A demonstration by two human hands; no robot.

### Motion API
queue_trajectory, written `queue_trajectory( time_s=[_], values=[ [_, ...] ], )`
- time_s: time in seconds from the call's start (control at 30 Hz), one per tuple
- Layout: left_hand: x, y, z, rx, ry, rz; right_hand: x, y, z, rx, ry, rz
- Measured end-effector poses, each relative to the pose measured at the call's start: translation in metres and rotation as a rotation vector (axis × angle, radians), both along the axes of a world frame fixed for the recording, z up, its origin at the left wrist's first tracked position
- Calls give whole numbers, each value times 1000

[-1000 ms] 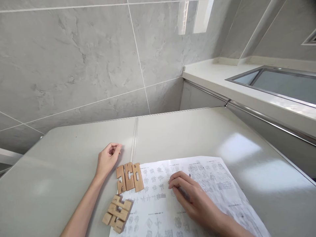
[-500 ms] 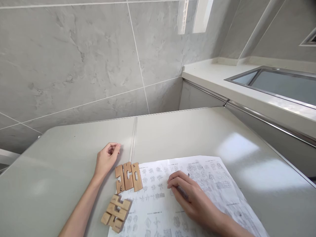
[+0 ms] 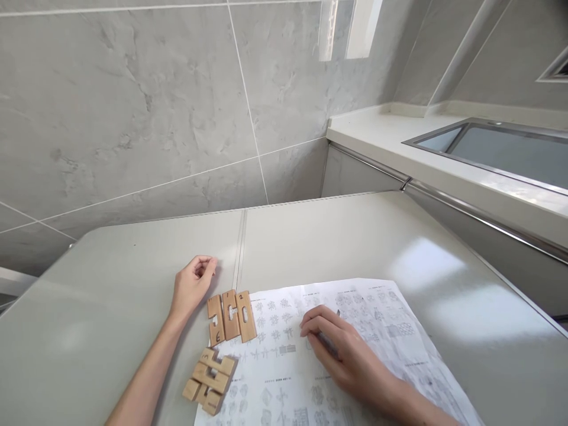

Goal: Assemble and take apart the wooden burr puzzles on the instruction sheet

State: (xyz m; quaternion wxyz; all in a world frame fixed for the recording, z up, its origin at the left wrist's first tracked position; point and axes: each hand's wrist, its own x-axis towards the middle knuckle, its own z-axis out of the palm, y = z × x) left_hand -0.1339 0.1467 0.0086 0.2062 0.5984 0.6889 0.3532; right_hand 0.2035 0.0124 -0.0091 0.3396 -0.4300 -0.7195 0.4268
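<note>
My left hand [image 3: 191, 285] rests on the grey table [image 3: 133, 278], fingers loosely curled, palm up, nothing in it. Just right of it lie three flat notched wooden pieces [image 3: 231, 316] side by side, marked with numbers. Nearer to me sits a joined cluster of wooden pieces [image 3: 210, 380] on the paper's left edge. My right hand [image 3: 341, 353] lies on a printed sheet of diagrams [image 3: 381, 331], fingers bent, with a thin dark pen-like thing partly showing under the fingers.
A seam [image 3: 240, 254] splits the table into two panels. A tiled wall [image 3: 133, 106] stands behind it. To the right runs a pale counter [image 3: 377, 133] with a sunken steel sink [image 3: 501, 148].
</note>
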Motion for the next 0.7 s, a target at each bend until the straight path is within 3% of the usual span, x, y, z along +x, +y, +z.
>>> queue_trajectory(
  time_s=[0.5, 0.6, 0.7],
  values=[
    [1, -7, 4, 10, -20, -42, 0, 2, 1, 21, 5, -2],
    [1, -15, 8, -36, 45, -105, 0, 3, 1, 18, 0, 3],
    [0, -25, 10, -21, 178, -246, 0, 4, 1, 23, -3, 5]
  ],
)
